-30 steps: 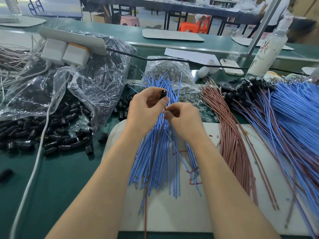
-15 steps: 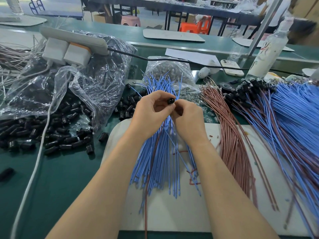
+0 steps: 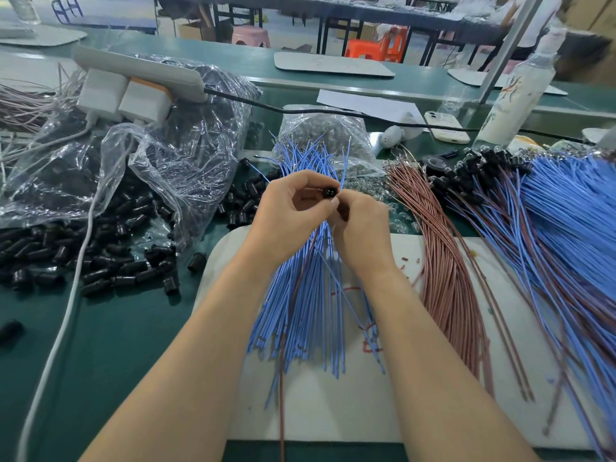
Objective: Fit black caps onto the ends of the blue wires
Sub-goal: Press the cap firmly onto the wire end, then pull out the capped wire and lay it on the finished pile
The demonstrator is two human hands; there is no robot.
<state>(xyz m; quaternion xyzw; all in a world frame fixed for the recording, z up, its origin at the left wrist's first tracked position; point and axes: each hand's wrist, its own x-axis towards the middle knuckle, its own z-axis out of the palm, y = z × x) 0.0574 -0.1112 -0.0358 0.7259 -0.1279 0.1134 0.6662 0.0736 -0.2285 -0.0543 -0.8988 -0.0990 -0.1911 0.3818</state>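
- Holding a small black plastic cap (image 3: 328, 192) pinched between thumb and curled fingers, the left hand (image 3: 290, 215) is over a fanned bundle of thin blue wires (image 3: 300, 295) on a white mat (image 3: 333, 411).
- The right hand (image 3: 363, 225) pinches a single blue wire (image 3: 349, 308) at the cap's open end.
- Loose black caps (image 3: 100, 258) lie heaped on the green table (image 3: 116, 345), left.

You are pinching 1 black cap (image 3: 328, 192) | 1 blue wire (image 3: 353, 315) | seeing 2 plastic bags (image 3: 186, 155) | 1 phone (image 3: 446, 126)

Cap heap (image 3: 100, 261) left, pink wires (image 3: 443, 261) right, mat (image 3: 333, 411) free nearside
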